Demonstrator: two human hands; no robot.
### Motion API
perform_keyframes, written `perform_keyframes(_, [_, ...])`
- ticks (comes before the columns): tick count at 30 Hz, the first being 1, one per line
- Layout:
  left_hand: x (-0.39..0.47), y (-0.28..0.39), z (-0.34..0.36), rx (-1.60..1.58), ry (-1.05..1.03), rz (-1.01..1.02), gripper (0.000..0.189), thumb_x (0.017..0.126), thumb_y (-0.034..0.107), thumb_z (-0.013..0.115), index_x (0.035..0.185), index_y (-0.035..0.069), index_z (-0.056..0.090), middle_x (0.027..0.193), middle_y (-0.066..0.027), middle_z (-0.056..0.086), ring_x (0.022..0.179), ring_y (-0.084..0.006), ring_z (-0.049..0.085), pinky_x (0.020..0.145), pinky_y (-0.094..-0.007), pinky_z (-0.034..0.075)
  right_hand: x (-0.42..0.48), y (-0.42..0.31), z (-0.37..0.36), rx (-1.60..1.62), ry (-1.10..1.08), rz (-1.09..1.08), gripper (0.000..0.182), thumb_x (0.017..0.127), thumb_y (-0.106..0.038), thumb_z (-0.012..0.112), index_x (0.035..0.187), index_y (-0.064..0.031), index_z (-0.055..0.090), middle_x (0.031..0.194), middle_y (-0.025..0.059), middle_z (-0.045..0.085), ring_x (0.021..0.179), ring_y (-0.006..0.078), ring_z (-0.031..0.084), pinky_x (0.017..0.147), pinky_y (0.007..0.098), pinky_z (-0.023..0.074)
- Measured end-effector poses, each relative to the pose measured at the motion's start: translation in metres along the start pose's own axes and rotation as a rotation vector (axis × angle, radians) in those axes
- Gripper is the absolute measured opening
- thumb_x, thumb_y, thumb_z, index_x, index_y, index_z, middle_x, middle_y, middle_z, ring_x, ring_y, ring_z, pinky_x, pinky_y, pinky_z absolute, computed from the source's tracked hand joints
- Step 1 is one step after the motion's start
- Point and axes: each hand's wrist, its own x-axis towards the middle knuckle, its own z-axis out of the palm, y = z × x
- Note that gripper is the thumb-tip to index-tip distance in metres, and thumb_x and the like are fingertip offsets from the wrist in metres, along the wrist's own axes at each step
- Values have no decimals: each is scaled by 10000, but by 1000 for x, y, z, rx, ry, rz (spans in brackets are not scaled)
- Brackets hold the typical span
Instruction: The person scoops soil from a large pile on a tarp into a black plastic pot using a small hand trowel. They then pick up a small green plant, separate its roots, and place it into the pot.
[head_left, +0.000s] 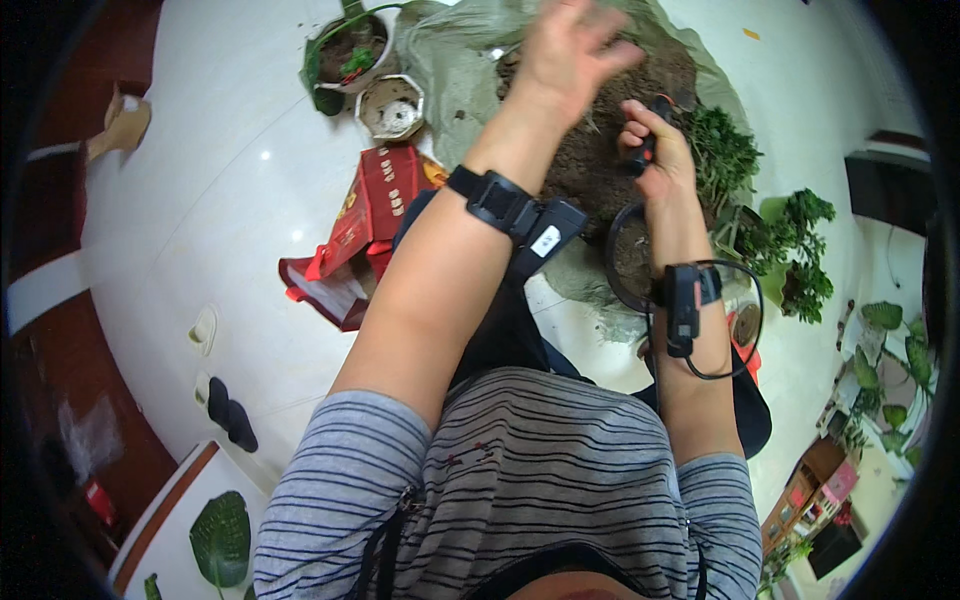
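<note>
My left hand (570, 64) is blurred above a heap of dark soil (592, 161), its fingers apart and nothing seen in them. My right hand (664, 150) grips the black handle of a hand tool (645, 154) with red marks. Its head is hard to make out against the soil. Under the heap lies a crumpled greenish plastic sheet (450, 56). Below my right hand stands a dark-rimmed round pot (630, 259) holding soil, partly covered by my forearm. Leafy green plants (724, 150) lie at the heap's right edge.
An octagonal pot (367, 112) with a little dirt inside sits left of the sheet, beside a potted plant (352, 56). Nearer me is an opened red bag (382, 199) bearing writing. Bushy plants (806, 232) in green pots stand at right. Slippers (225, 412) lie on the tiled floor (202, 225).
</note>
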Motion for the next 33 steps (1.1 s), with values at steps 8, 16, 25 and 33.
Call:
perform_keyframes(8, [3,13,-40,1588,150,228,522,817,391,741,1115,-27,644,1016,-129,690,900,-196,643,795,-322,511,15,9,16,-116,-12,-89,280,797,4,723,918,-31,473,825,117,643,564,108,539,478,252,457])
perform_keyframes(16, [-4,15,-30,1355,-91,-29,282,849,138,706,1096,7,667,892,-52,687,859,-118,637,753,-266,506,12,1,29,-118,-61,-182,309,799,48,675,936,-44,413,917,168,658,568,115,544,473,245,463])
perform_keyframes(25, [-7,37,-19,277,71,-230,431,926,197,624,1263,1,442,1202,-223,563,1180,-341,560,945,-500,501,8,11,40,-158,-103,-195,345,780,30,718,964,-33,433,1014,175,651,595,128,576,474,247,468])
perform_keyframes(33, [-11,40,-7,132,-63,-347,737,964,441,505,1423,-38,187,1392,-317,386,1292,-410,446,1008,-611,399,9,5,42,-297,-79,-174,252,803,-10,724,941,-42,515,794,46,606,570,91,544,465,216,437])
